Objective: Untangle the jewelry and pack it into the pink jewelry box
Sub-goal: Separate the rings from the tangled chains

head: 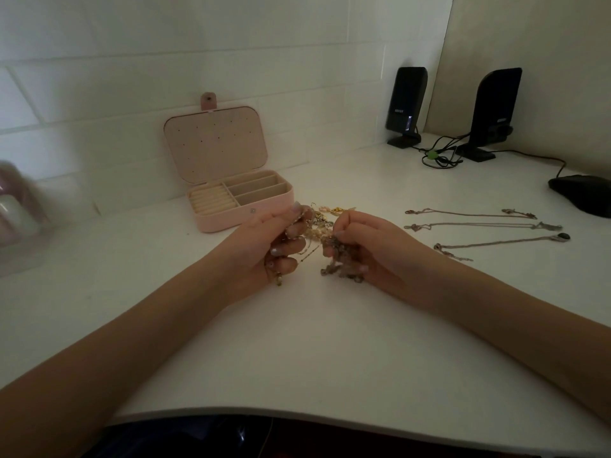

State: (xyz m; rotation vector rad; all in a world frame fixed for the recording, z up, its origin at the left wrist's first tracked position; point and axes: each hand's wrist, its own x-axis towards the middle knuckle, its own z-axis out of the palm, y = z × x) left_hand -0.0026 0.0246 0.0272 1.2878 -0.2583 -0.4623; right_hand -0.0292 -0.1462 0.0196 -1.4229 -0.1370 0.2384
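A tangled clump of jewelry (322, 231), gold and silver chains, hangs between both hands above the white table. My left hand (264, 246) grips its left side with curled fingers, and chain ends dangle below the palm. My right hand (370, 249) pinches the right side, where a silvery bunch hangs from the fingers. The pink jewelry box (244, 214) stands open just behind my left hand, its lid leaning on the wall and its cream compartments showing nothing inside. Three straightened necklaces (472, 224) lie side by side on the table to the right.
Two black speakers (406, 107) with a bundle of cables (439, 157) stand at the back right. A dark mouse (583, 193) lies at the right edge. A blurred pinkish object (16, 206) sits at the far left. The tiled wall runs behind the box.
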